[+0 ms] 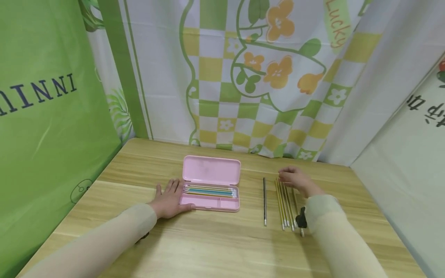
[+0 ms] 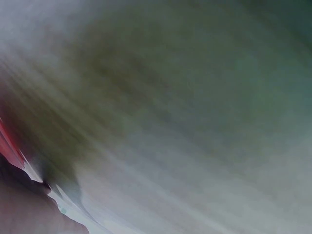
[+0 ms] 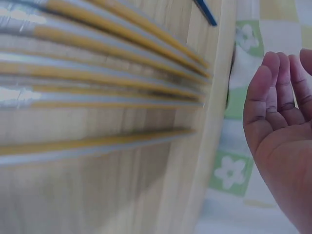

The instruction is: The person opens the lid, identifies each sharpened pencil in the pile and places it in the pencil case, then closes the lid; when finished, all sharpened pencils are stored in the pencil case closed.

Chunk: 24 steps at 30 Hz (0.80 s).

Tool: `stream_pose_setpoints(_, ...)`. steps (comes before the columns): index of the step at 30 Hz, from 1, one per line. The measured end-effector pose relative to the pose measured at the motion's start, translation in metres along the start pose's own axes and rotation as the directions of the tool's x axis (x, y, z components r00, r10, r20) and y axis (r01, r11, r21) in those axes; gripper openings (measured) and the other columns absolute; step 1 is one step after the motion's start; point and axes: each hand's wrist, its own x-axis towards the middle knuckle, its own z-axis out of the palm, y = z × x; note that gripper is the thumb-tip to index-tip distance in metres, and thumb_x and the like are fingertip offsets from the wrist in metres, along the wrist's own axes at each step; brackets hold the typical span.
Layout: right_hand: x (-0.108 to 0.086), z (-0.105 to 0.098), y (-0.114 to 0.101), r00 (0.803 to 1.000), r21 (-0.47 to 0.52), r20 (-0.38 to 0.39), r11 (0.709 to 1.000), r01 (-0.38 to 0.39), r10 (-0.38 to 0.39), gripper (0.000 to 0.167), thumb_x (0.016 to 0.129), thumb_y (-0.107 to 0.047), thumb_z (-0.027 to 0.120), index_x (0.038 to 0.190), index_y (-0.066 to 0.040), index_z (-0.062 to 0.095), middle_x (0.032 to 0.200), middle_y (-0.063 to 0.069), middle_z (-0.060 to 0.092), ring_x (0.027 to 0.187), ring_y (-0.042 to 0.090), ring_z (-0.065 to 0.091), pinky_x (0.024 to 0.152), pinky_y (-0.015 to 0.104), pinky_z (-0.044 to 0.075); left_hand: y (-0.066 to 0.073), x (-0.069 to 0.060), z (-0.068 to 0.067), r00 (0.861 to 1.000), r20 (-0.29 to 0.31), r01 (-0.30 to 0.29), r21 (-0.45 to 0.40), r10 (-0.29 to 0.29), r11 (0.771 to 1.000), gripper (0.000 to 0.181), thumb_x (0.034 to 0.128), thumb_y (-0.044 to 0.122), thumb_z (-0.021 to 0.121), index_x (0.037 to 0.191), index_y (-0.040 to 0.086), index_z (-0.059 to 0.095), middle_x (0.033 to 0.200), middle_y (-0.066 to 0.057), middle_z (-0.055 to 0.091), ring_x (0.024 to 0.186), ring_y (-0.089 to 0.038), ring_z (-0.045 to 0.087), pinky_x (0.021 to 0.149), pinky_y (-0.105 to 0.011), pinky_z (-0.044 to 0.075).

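Note:
A pink pencil case (image 1: 212, 170) lies with its lid raised on the wooden table, and several pencils (image 1: 210, 190) rest in its back compartment. My left hand (image 1: 169, 201) is spread flat at the case's left side, its thumb along the front edge. To the right, my right hand (image 1: 297, 180) is over the far ends of several yellow pencils (image 1: 282, 208) lying side by side. In the right wrist view its fingers (image 3: 273, 92) bend loosely, apart from the pencils and holding nothing. The left wrist view is mostly blurred by cloth, showing only a bit of hand.
One dark pencil (image 1: 265, 202) lies alone between the case and the yellow pencils. A patterned curtain (image 1: 226, 96) hangs behind the table's (image 1: 222, 247) back edge. Green cloth (image 1: 52, 135) stands on the left, a pale printed sheet (image 1: 406, 162) on the right.

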Motion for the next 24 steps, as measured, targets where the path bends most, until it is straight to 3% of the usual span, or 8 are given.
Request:
stream_pose_setpoints(6,-0.01,-0.014,0.014,0.999,0.106,-0.04,0.994,-0.028,0.032,0.033,0.107,-0.007,0.049,0.127,0.018,0.049,0.095,-0.004,0.065,0.089,0.004,0.064,0.086,0.028,0.056,-0.001,0.001,0.001,1.0,-0.014,-0.006,-0.01,0.006,1.0,0.115,0.0926,0.075,0.055,0.163,-0.004,0.011,0.165,-0.034,0.016,0.154,-0.049,0.006,0.111,-0.078,-0.008)
stream_pose_setpoints(16,-0.018,-0.024,0.036,0.992,0.154,-0.047,0.982,-0.106,0.114,0.034,0.108,-0.007,0.046,0.131,0.018,0.046,0.096,-0.001,0.067,0.086,0.008,0.064,0.078,0.024,0.055,0.004,-0.005,-0.006,1.0,0.01,-0.003,-0.02,0.003,1.0,0.119,0.0916,0.08,0.049,0.163,-0.005,0.007,0.164,-0.037,0.014,0.153,-0.051,0.004,0.111,-0.077,-0.01)
stream_pose_setpoints(24,-0.017,-0.017,0.048,0.991,0.152,-0.032,0.98,-0.127,0.133,0.035,0.106,-0.002,0.049,0.132,0.021,0.043,0.097,0.007,0.068,0.083,0.011,0.066,0.077,0.026,0.058,-0.001,0.0,0.001,1.0,-0.006,-0.003,-0.023,0.003,1.0,0.116,0.0919,0.075,0.055,0.164,-0.003,0.007,0.165,-0.035,0.015,0.154,-0.049,0.004,0.111,-0.077,-0.009)
